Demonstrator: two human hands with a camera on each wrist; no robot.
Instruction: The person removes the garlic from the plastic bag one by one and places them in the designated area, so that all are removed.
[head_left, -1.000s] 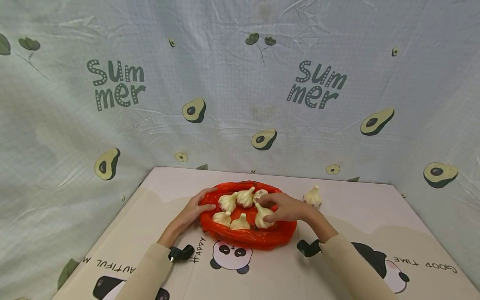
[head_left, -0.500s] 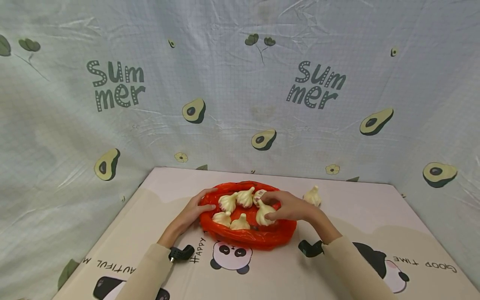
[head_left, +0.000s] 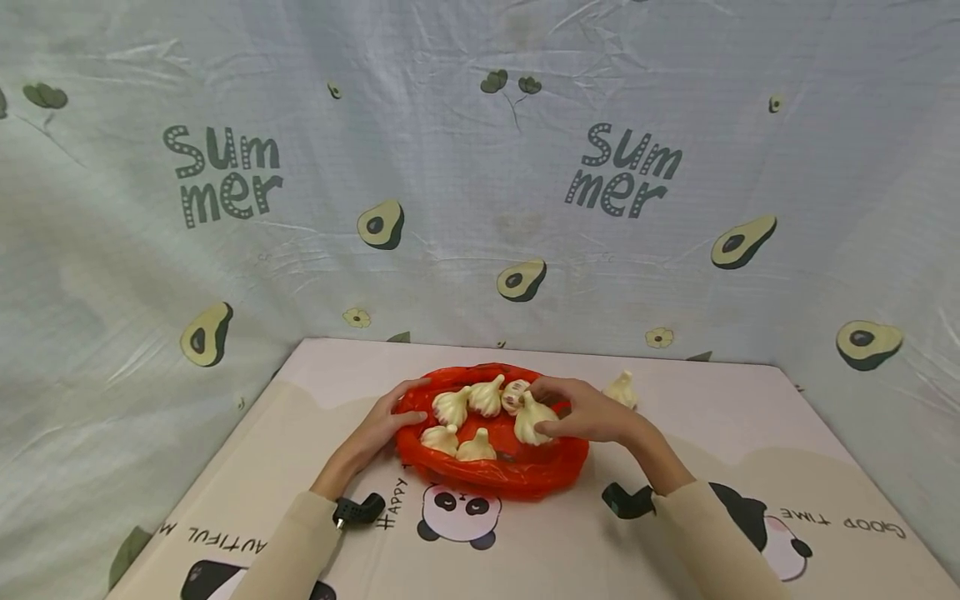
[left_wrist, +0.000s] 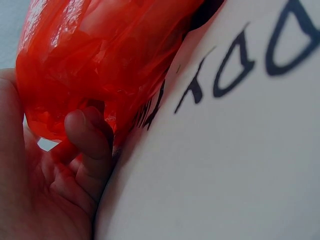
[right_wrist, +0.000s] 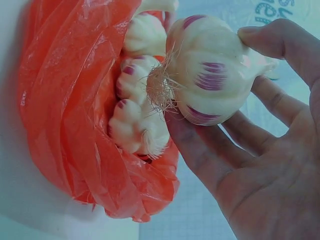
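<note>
A red plastic bag point(head_left: 487, 479) with its mouth spread wide lies on the table, several white garlic bulbs point(head_left: 486, 398) inside it. My left hand point(head_left: 382, 421) grips the bag's left rim, thumb over the inner side; in the left wrist view its fingers point(left_wrist: 87, 135) curl against the red plastic. Over the bag's right side, my right hand point(head_left: 588, 412) pinches a garlic bulb point(right_wrist: 212, 70) between thumb and fingers. That bulb has purple streaks and a tuft of roots, seen close in the right wrist view. Behind my right hand another garlic bulb point(head_left: 621, 389) sits on the table, partly hidden.
The table point(head_left: 360, 558) has a pale cover printed with pandas and lettering. A hanging cloth point(head_left: 450, 150) with avocado prints closes off the back and both sides. Dark wrist cameras point(head_left: 628, 502) jut out beside both forearms.
My right hand has raised the garlic bulb slightly and shifted it a little to the right. The left hand stays on the bag's rim. The head view has turned slightly.
</note>
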